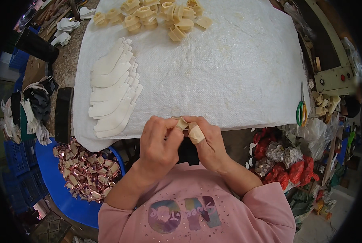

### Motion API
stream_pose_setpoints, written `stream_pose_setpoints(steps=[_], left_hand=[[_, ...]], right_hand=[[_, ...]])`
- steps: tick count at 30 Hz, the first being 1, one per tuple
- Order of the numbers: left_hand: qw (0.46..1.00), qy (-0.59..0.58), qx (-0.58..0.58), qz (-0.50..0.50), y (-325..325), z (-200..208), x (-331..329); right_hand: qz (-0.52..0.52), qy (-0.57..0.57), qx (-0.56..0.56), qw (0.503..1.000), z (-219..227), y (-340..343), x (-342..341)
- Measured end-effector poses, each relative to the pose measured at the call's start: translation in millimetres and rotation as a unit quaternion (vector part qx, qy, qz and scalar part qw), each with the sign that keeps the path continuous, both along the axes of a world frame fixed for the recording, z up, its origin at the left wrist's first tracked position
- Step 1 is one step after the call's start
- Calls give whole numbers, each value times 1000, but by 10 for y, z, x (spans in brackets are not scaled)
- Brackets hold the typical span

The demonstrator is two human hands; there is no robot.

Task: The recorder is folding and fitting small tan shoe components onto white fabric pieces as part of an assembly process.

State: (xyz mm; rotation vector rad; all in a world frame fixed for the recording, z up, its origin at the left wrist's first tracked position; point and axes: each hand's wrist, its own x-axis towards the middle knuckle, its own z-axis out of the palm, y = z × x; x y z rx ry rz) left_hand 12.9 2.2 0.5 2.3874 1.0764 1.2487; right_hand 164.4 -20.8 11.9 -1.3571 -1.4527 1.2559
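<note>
Worktop edge (246, 125) near, open room beyond my curled left grip (158, 139) and right grip (212, 141), which pinch 1 bent cream strip (196, 134).

Two bare hands: one left hand (158, 139) and one right hand (211, 141). At least one small cream piece (182, 122) between their fingers. One white woven sheet (229, 73). More than a dozen cream rolled pieces (145, 12) in a heap; they overlap, so the exact number cannot be told. More than ten white curved strips (112, 77), also overlapping. One pair of scissors (302, 99) with two handle loops, one green, one orange. One blue basin (47, 172), holding dozens of shiny pink-and-gold pieces (89, 174), too many to count. One black cylinder (37, 45). Several red plastic bags (307, 168), number unclear.
</note>
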Motion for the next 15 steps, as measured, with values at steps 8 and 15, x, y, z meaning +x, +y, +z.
stream_pose_setpoints(steps=[8,15], left_hand=[[943,-247,-175,-138,-26,-26,-55],[967,-150,-149,-144,-45,-9,-102]], right_hand=[[111,234,-124,958,-105,352,312],[171,229,-129,949,-127,317,279]])
